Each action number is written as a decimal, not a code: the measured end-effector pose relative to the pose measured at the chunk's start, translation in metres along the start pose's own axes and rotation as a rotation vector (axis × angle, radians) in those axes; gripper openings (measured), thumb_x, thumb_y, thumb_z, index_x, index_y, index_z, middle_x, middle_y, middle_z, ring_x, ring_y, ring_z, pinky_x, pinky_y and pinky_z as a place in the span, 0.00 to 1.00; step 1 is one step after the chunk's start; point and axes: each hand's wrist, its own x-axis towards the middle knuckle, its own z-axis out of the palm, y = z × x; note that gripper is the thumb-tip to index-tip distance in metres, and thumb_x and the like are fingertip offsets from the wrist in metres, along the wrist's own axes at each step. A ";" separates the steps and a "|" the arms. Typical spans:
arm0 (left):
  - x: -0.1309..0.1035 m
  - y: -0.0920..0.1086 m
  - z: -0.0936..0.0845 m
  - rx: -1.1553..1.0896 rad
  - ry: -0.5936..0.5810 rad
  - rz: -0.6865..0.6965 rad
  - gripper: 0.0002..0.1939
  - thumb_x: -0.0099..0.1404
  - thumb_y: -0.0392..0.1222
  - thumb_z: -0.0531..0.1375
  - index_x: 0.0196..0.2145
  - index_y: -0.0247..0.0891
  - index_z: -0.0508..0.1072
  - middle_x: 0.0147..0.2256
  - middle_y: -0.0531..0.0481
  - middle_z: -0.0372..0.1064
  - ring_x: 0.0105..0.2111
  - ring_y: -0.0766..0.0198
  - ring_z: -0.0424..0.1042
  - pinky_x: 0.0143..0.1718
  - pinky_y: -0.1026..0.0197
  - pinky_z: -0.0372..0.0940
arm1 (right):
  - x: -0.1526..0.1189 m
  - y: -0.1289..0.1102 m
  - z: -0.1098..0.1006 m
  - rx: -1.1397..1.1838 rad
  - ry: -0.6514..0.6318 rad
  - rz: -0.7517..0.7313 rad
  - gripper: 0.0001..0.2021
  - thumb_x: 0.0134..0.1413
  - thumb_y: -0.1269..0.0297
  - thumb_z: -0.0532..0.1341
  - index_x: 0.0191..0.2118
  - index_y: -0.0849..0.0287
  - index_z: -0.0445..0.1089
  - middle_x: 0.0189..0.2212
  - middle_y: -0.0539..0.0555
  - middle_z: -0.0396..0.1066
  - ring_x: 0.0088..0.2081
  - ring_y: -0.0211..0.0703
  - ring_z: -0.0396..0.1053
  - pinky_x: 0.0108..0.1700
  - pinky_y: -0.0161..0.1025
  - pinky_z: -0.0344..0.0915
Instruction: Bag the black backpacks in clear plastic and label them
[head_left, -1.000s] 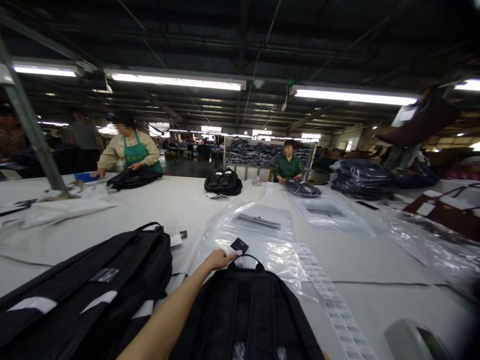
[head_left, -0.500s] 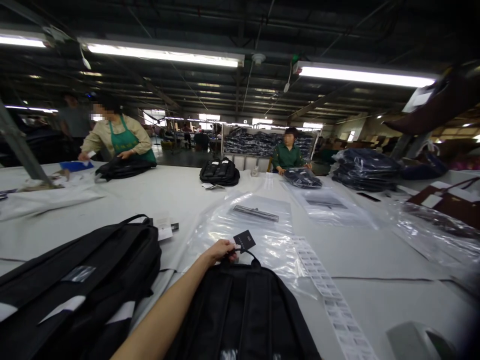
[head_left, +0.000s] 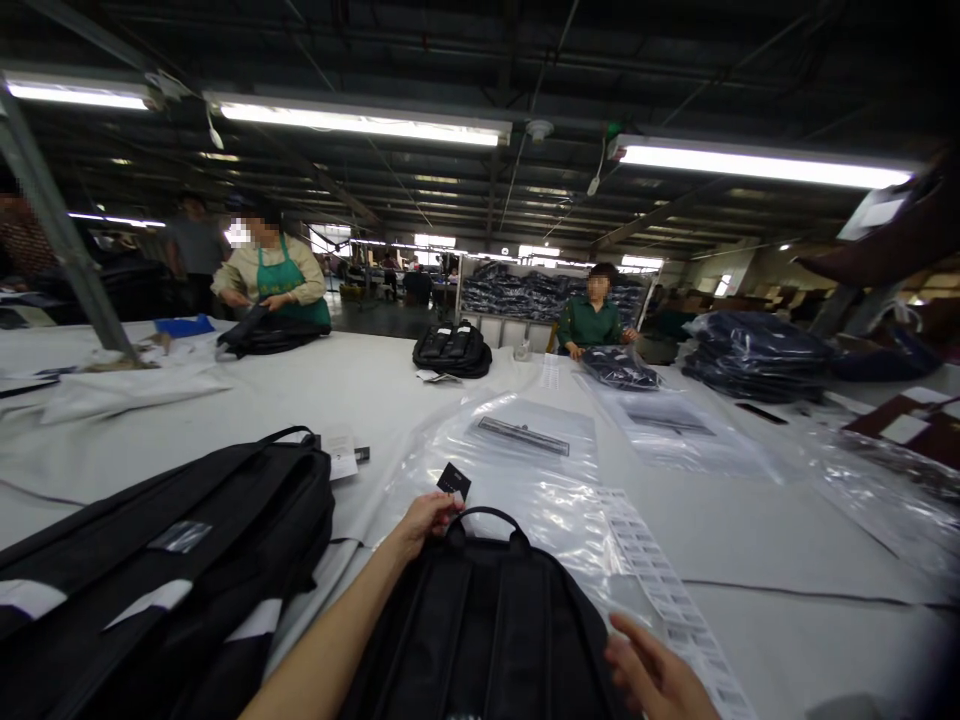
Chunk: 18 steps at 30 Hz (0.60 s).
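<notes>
A black backpack (head_left: 484,620) lies in front of me with its straps facing up and its top handle (head_left: 489,513) standing in a loop. My left hand (head_left: 427,522) pinches a black hang tag (head_left: 454,481) beside the left end of that handle. Close to the backpack's right edge is my right hand (head_left: 652,665), its fingers bent but apart, holding nothing that I can see. Whether it touches the fabric I cannot tell. Beyond the backpack, clear plastic bags (head_left: 517,465) lie flat on the white table (head_left: 345,380).
Another black backpack (head_left: 187,560) with white paper pieces lies to the left. A strip of printed labels (head_left: 667,590) runs along the right. Across the table, one person (head_left: 289,275) handles a dark bag; another (head_left: 589,320) sits by a plastic-wrapped bag. Wrapped bags (head_left: 757,350) are stacked at right.
My left hand has shifted left with the hang tag, off the handle. My right hand has come into view at the backpack's right side. The view has turned slightly left.
</notes>
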 end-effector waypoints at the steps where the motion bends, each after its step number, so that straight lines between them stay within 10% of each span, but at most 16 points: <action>1: -0.003 0.006 0.002 -0.028 -0.032 0.046 0.13 0.64 0.47 0.57 0.35 0.33 0.69 0.29 0.53 0.66 0.20 0.74 0.60 0.19 0.69 0.55 | 0.011 -0.014 0.012 0.132 -0.048 0.026 0.21 0.48 0.50 0.61 0.44 0.59 0.68 0.31 0.54 0.74 0.32 0.44 0.72 0.32 0.37 0.67; 9: -0.044 0.050 0.020 0.049 -0.286 0.266 0.20 0.52 0.55 0.63 0.32 0.33 0.73 0.28 0.50 0.69 0.27 0.66 0.66 0.27 0.65 0.59 | 0.076 -0.087 0.097 0.694 -0.473 0.442 0.24 0.59 0.48 0.49 0.38 0.69 0.66 0.28 0.63 0.73 0.31 0.45 0.74 0.37 0.40 0.68; 18: -0.063 0.070 0.021 0.397 -0.477 0.391 0.11 0.54 0.42 0.62 0.34 0.36 0.77 0.36 0.49 0.74 0.37 0.57 0.70 0.39 0.62 0.64 | 0.072 -0.104 0.082 0.792 -0.880 0.264 0.38 0.51 0.34 0.45 0.50 0.66 0.63 0.35 0.64 0.74 0.35 0.49 0.73 0.39 0.48 0.67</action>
